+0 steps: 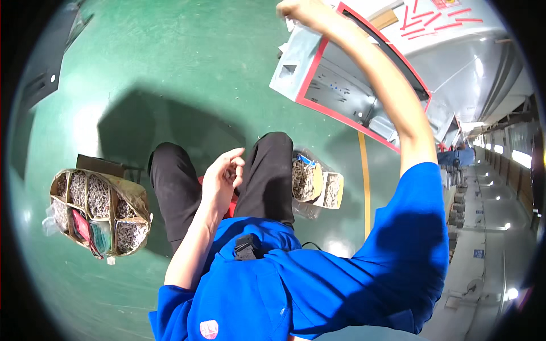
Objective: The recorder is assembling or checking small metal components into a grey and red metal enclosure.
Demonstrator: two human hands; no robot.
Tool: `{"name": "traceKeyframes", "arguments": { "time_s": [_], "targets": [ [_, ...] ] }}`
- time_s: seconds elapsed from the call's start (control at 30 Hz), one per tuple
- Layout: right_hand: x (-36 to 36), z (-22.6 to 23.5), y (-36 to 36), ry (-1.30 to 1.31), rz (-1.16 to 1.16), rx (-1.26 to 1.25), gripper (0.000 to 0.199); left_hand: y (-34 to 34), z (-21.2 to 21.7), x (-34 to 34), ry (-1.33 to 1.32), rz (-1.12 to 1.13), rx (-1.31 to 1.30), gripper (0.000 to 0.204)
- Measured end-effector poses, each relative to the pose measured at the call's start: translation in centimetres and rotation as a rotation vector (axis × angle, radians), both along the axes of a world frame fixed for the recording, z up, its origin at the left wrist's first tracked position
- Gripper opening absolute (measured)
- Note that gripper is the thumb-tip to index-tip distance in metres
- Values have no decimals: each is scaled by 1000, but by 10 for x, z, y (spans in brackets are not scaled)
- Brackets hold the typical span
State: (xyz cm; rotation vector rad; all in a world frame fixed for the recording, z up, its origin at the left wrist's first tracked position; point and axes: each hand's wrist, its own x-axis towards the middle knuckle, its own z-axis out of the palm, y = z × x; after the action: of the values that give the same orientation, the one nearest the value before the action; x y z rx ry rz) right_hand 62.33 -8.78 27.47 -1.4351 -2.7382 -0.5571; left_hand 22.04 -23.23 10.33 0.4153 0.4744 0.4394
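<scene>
My left hand (223, 175) hangs over my lap between my knees, palm turned inward. Its index finger points forward while the others curl in, and anything inside them is too small to make out. My right arm reaches far forward across a grey metal cabinet (311, 50) with red edges, which lies open side up. At the picture's upper edge, beyond the cabinet's far left corner, is my right hand (297, 9); its fingers look closed, and what they hold is hidden. Small dark fasteners (335, 86) are scattered on the cabinet's inner panel.
Left of my knees stands a divided carton (149, 211) filled with small metal fasteners. Another fastener box (339, 196) sits by my right thigh. A yellow line (365, 176) crosses the green floor. Red strips (435, 19) lie far right. Another person (462, 156) is in the distance.
</scene>
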Motion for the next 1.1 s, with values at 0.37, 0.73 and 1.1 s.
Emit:
{"name": "traceKeyframes", "arguments": {
  "time_s": [0.37,0.73,1.1],
  "targets": [
    [-162,18,1,707,-240,-791,12,39,-7,-37,-238,141,-274,37],
    [-267,-39,-60,428,340,-608,16,43,41,-36,-609,203,-465,30],
    [-247,-29,-28,442,73,-797,12,59,32,-17,-371,227,-288,42]
  ]
}}
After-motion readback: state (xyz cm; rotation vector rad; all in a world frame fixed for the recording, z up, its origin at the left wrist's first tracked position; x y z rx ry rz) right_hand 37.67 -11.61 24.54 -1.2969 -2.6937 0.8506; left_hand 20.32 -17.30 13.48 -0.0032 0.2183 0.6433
